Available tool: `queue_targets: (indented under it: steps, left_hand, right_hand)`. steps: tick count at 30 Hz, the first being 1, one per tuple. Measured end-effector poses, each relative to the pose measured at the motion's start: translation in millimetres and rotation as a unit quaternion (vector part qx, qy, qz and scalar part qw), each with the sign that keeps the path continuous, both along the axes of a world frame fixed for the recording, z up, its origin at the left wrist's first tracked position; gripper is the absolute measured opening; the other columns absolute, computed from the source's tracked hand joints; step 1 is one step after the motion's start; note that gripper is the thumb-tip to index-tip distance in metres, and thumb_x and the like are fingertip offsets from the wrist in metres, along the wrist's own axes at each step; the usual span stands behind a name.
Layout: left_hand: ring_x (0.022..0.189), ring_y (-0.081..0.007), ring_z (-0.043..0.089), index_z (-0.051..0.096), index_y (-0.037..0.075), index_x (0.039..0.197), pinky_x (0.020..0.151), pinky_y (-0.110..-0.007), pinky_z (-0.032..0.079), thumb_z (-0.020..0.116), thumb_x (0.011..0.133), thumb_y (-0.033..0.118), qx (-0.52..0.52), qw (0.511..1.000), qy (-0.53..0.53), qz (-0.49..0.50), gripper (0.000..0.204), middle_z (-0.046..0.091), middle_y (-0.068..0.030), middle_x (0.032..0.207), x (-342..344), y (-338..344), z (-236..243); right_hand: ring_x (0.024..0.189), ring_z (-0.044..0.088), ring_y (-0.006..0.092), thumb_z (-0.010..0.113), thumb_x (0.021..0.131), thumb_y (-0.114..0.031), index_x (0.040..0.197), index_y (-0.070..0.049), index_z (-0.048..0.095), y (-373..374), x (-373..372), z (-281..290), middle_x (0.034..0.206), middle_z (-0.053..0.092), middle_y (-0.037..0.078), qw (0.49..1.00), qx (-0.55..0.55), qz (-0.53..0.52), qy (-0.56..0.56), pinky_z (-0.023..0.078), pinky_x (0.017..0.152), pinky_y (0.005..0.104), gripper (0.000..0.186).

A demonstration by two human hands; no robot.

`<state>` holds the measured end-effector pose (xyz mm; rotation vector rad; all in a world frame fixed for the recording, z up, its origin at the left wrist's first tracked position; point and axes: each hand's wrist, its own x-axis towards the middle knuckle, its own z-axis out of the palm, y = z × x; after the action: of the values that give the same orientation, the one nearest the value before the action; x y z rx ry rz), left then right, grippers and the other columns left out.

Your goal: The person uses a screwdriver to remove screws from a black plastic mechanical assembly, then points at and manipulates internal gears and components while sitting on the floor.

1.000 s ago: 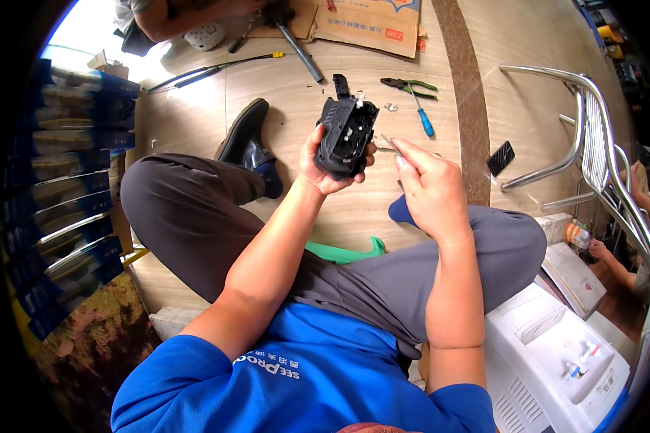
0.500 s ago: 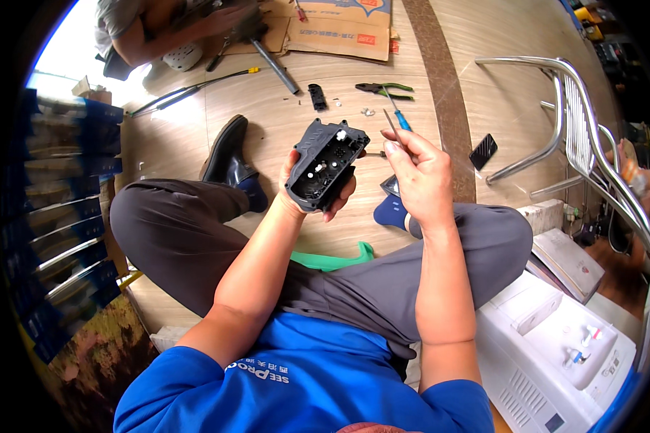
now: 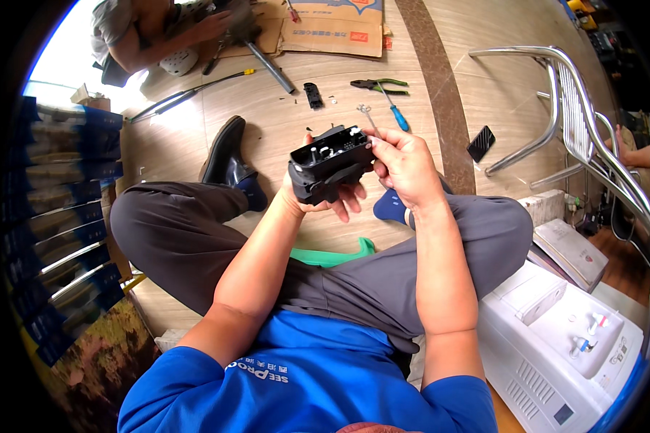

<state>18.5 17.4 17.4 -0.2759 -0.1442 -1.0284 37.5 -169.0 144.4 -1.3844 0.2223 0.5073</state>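
Note:
A black plastic housing (image 3: 328,167), open on top, rests in my left hand (image 3: 294,199), whose fingers wrap round it from below. White parts sit inside the cavity. My right hand (image 3: 412,167) is at the housing's right end, pinching a thin metal tool (image 3: 371,121) whose shaft points up and away. The tool's kind and its lower end cannot be made out. On the floor beyond are a small black plastic part (image 3: 313,95), green-handled pliers (image 3: 379,86) and a blue-handled screwdriver (image 3: 399,117).
A phone-like black slab (image 3: 481,144) lies near a metal chair (image 3: 567,108). At lower right stands a white water dispenser (image 3: 513,346). Flattened cardboard (image 3: 332,36) and another person (image 3: 144,43) are at the far side. Green plastic (image 3: 332,256) lies between my legs.
My right hand has moved left and down to the housing with the thin tool. My left hand has tilted the housing, so its side now faces me.

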Motion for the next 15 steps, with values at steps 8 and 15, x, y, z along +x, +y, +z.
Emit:
queue_targets:
  steps: [8, 15]
  left_hand:
    - [0.107, -0.0401, 0.065, 0.051, 0.003, 0.138, 0.097, -0.057, 0.052, 0.025, 0.102, 0.062, 0.258, 0.928, 0.125, 0.237, 0.073, 0.062, -0.0237, 0.127, 11, 4, -12]
    - [0.129, -0.0402, 0.052, 0.049, -0.001, 0.137, 0.108, -0.06, 0.041, 0.014, 0.095, 0.076, 0.37, 0.841, 0.206, 0.336, 0.094, 0.055, -0.0232, 0.138, 7, -7, 55]
  right_hand:
    - [0.055, 0.052, 0.0071, 0.055, 0.098, -0.007, 0.115, 0.002, 0.063, 10, -5, -34, 0.079, 0.06, 0.002, 0.99, 0.007, -0.133, 0.037, 0.04, 0.043, 0.022, 0.021]
    - [0.059, 0.054, 0.0083, 0.056, 0.099, -0.009, 0.114, -0.001, 0.064, 24, -3, -50, 0.079, 0.062, 0.002, 0.975, 0.025, -0.22, 0.007, 0.046, 0.049, 0.0234, 0.018]
